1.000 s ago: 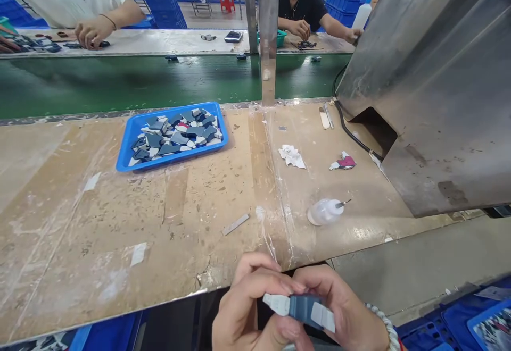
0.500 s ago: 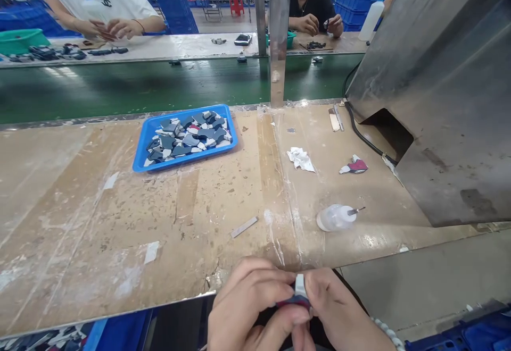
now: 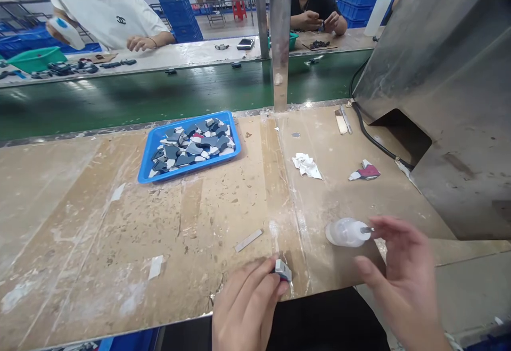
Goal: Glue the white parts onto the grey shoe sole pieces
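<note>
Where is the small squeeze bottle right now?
In the head view, the squeeze bottle lies on its side, right of centre on the workbench, just before the open right hand.

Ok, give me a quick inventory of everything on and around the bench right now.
blue tray: one, blue, back left of bench.
cut pieces: many, grey, navy, white, piled in the tray.
squeeze bottle: one, clear, lying by the right fingertips.
crumpled scrap: one, white, mid bench.
loose piece: one, maroon and white, near the metal housing.
conveyor belt: one, green, behind the bench.
co-workers: two, across the belt.
folded piece: one, grey and white, pinched against the bench.
left hand: holds the folded piece.
right hand: open, at the bottle.
</note>
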Available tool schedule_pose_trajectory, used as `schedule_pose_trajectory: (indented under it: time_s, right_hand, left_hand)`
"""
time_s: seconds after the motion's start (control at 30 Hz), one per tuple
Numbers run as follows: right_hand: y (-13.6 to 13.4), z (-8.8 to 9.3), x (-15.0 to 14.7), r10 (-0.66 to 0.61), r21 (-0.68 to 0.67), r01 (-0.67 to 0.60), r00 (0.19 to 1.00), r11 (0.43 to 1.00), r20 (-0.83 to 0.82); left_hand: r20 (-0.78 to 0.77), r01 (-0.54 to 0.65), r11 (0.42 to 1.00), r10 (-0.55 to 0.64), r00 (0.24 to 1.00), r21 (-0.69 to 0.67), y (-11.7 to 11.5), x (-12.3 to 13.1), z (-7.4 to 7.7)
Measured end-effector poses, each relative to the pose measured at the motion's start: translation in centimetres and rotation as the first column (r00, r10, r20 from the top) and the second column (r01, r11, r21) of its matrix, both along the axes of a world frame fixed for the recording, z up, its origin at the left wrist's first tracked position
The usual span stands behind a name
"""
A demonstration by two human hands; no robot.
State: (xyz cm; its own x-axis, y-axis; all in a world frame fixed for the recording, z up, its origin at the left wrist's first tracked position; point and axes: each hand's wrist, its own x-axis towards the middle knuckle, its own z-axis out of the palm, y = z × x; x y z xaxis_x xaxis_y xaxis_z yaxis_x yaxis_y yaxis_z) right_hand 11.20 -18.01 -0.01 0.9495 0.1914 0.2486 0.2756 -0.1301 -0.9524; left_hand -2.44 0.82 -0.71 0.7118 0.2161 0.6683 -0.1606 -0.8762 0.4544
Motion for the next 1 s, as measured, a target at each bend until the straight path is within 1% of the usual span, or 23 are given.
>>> schedule_pose_trajectory:
  time_s: [0.03,0.07,0.13,0.2,0.23,0.3,0.37,0.43,0.5,0.53,0.57,0.6,0.67,0.73,0.77,0.87,0.93,1.0]
  right_hand:
    - [0.0,-0.1,0.3,0.071,-0.108,-0.071,0.997,0.992,-0.003]
    - [0.0,-0.1,0.5,0.144,-0.217,-0.142,0.99,0.966,-0.009]
    - [0.1,-0.2,0.8,0.264,-0.382,-0.256,0.964,0.888,-0.031]
    - [0.0,-0.3,1.1,0.338,-0.45,-0.325,0.939,0.831,-0.054]
    - [-0.1,-0.4,1.1,0.36,-0.454,-0.348,0.931,0.82,-0.065]
    - [-0.6,-0.5,1.0,0.378,-0.436,-0.378,0.921,0.817,-0.091]
    - [-1.3,-0.6,0.6,0.38,-0.4,-0.384,0.92,0.832,-0.091]
    - [-2.1,-0.7,0.0,0.367,-0.288,-0.379,0.925,0.88,-0.096]
    - [-2.6,-0.7,-0.4,0.341,-0.081,-0.354,0.93,0.932,-0.138]
    - [-2.7,-0.6,-0.5,0.333,0.035,-0.332,0.929,0.943,-0.162]
    - [-2.8,-0.5,-0.4,0.319,0.141,-0.296,0.929,0.945,-0.186]
    - [-2.7,-0.3,-0.3,0.307,0.226,-0.259,0.928,0.939,-0.213]
    - [-2.3,0.1,0.1,0.268,0.331,-0.169,0.921,0.929,-0.282]
    - [-1.5,0.6,0.4,0.207,0.388,-0.063,0.916,0.92,-0.344]
    - [-0.9,0.8,0.5,0.187,0.407,-0.032,0.919,0.913,-0.348]
    - [1.1,1.3,0.1,0.167,0.437,-0.043,0.954,0.898,-0.249]
    - [2.3,1.4,-0.5,0.13,0.417,-0.056,0.98,0.907,-0.153]
    - [3.1,1.3,-1.1,0.079,0.391,-0.038,0.993,0.919,-0.089]
  left_hand:
    - [-0.002,-0.001,1.0,0.001,1.0,0.003,0.0,0.0,0.0]
    - [-0.002,-0.007,1.0,0.007,1.0,0.0,0.0,-0.1,0.0]
    - [-0.009,-0.023,1.0,0.023,1.0,0.0,0.0,-0.3,0.1]
    - [-0.015,-0.035,0.999,0.035,0.999,0.003,0.0,-0.7,0.3]
    - [-0.016,-0.032,0.999,0.032,0.999,0.006,-0.1,-0.9,0.3]
    - [-0.009,-0.018,1.0,0.018,1.0,0.004,-0.2,-1.1,0.3]
    - [-0.02,-0.016,1.0,0.017,1.0,0.013,-0.4,-1.1,0.2]
    - [0.031,-0.04,0.998,0.039,0.999,0.04,-0.5,-1.0,-0.2]
    - [0.096,-0.056,0.996,0.049,0.994,0.067,-0.5,-0.9,-0.5]
    - [0.103,-0.053,0.996,0.045,0.994,0.072,-0.5,-0.9,-0.5]
    - [0.081,-0.037,0.997,0.031,0.996,0.075,-0.4,-1.0,-0.5]
    - [0.027,-0.017,0.998,0.016,1.0,0.066,-0.3,-1.1,-0.4]
    - [-0.032,0.008,0.999,-0.006,0.999,0.046,-0.3,-1.3,0.0]
    - [-0.049,0.013,0.999,-0.011,0.999,0.029,-0.4,-1.4,0.4]
    - [-0.043,0.004,1.0,-0.002,0.999,0.027,-0.5,-1.4,0.5]
    - [-0.063,-0.061,0.998,0.061,0.996,0.001,-0.8,-1.0,0.3]
    - [-0.03,-0.11,0.993,0.109,0.994,-0.028,-1.0,-0.8,-0.1]
    - [0.007,-0.121,0.992,0.122,0.993,-0.045,-1.0,-0.9,-0.6]
